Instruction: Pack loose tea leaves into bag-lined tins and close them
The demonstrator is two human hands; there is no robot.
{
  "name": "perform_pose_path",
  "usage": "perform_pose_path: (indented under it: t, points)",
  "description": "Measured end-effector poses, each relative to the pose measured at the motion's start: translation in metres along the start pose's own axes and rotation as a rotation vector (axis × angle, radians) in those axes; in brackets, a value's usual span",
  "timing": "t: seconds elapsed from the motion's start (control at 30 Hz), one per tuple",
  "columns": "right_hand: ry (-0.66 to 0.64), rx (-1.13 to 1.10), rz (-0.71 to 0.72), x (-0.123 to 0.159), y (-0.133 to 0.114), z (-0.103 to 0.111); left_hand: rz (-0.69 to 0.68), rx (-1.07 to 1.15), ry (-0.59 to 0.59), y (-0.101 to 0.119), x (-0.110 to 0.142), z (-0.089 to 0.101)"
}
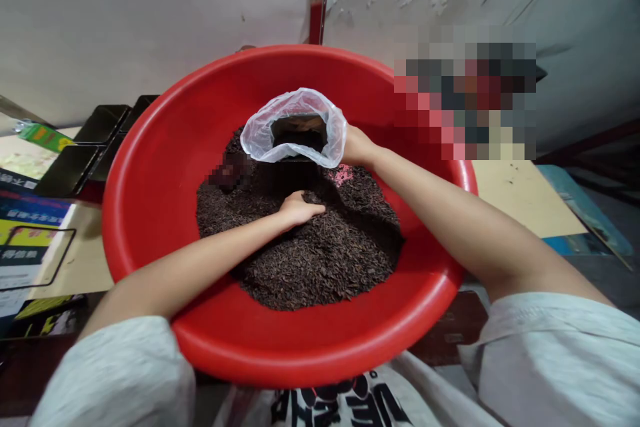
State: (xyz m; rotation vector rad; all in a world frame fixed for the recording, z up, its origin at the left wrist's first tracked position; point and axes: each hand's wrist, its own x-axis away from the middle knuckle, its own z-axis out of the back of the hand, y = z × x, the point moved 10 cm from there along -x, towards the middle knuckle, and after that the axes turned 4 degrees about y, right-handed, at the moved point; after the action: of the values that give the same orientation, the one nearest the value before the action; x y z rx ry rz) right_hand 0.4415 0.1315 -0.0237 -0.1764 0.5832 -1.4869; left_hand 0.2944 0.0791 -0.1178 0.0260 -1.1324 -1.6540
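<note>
A heap of loose, dark tea leaves [325, 267] fills the bottom of a wide red basin [310, 353]. My left hand [300, 209] is cupped in the heap with leaves in its palm. Its thumb points right, and its other fingers are mostly hidden. Above it, my right hand [356, 147] grips the right side of a clear plastic bag [257, 137]. The bag lines a dark, box-like container, and its rim is folded outward around the opening. My right fingers are partly hidden behind the plastic.
Black trays [103, 125] stand left of the basin beside a green packet [45, 137]. Printed sheets [25, 240] lie at the far left. A wall with peeling paint rises behind, and blurred squares cover an area at the upper right.
</note>
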Motion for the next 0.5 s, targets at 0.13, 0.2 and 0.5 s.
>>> perform_pose_path:
  t: [0.13,0.2,0.5]
  points:
    - [-0.012,-0.005,-0.043,0.0,0.002,0.0,-0.006,0.229,-0.044,0.014,0.026,0.025]
    - [-0.015,0.002,-0.043,0.001,0.0,0.001,-0.094,0.3,-0.032,0.033,0.041,0.046]
    - [-0.012,-0.006,-0.037,0.003,-0.009,0.002,-0.526,0.151,0.282,0.127,0.077,0.127]
